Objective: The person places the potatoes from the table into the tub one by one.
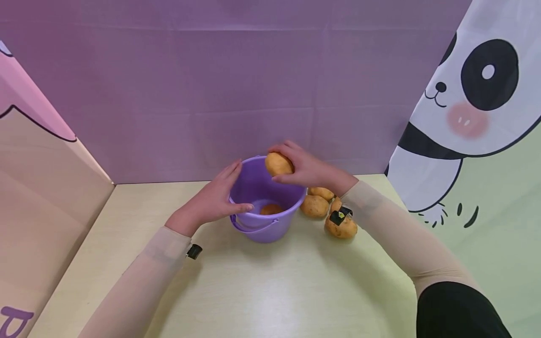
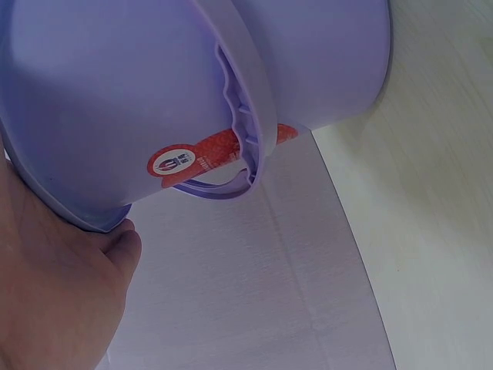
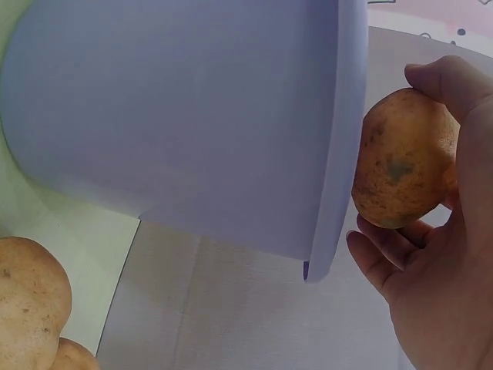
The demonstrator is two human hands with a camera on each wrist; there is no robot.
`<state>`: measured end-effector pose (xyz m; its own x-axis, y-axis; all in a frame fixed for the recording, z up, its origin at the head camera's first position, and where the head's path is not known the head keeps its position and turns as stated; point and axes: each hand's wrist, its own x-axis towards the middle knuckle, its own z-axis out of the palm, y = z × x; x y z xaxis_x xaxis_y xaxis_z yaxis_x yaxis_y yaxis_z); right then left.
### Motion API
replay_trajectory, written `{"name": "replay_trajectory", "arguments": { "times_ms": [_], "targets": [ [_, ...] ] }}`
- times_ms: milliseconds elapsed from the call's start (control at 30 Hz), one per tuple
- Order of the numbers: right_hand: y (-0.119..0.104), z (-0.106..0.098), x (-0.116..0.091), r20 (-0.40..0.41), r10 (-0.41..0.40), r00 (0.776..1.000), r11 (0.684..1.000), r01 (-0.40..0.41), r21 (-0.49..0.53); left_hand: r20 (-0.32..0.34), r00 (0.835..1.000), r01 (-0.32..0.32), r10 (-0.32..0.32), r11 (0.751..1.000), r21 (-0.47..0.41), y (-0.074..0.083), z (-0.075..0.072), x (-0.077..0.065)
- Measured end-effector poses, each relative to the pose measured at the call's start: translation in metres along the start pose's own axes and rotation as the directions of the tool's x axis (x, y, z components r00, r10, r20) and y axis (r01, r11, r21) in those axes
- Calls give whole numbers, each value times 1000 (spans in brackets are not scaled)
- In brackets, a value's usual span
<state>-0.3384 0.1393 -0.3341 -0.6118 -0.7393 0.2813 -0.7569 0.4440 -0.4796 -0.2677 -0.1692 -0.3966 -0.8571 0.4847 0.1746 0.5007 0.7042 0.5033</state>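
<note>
A purple bucket (image 1: pixel 270 230) stands upright on the table, with one potato (image 1: pixel 271 209) visible inside at the bottom. My right hand (image 1: pixel 306 166) holds another potato (image 1: pixel 279 164) over the bucket's rim on the right, fingers and thumb around its sides. In the right wrist view that potato (image 3: pixel 404 158) appears just beyond the rim, a greenish patch on its skin. At the bucket's left rim, my left hand (image 1: pixel 215 199) rests with its fingers and thumb extended. The left wrist view shows the bucket's handle (image 2: pixel 250 92) hanging down, while some of the left fingers are hidden there.
Several potatoes (image 1: pixel 314 206) lie on the table to the right of the bucket, partly hidden by my right forearm. A purple cloth backdrop (image 1: pixel 253 94) rises behind the pale table (image 1: pixel 262 291). Printed panels, one with a panda (image 1: pixel 448 103), flank both sides.
</note>
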Motion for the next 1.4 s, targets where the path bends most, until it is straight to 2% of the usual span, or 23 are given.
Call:
{"name": "replay_trajectory", "arguments": {
  "times_ms": [633,833,1400],
  "targets": [
    [4,7,3,31,-15,999,1000,15,-7,5,1000,0,0,1000,6,1,1,2],
    [3,8,4,40,-8,999,1000,7,24,-2,1000,-8,8,1000,1,1,1,1],
    [7,5,-4,11,-15,1000,1000,15,17,-9,1000,-8,8,1000,2,2,1,1]
  ]
}}
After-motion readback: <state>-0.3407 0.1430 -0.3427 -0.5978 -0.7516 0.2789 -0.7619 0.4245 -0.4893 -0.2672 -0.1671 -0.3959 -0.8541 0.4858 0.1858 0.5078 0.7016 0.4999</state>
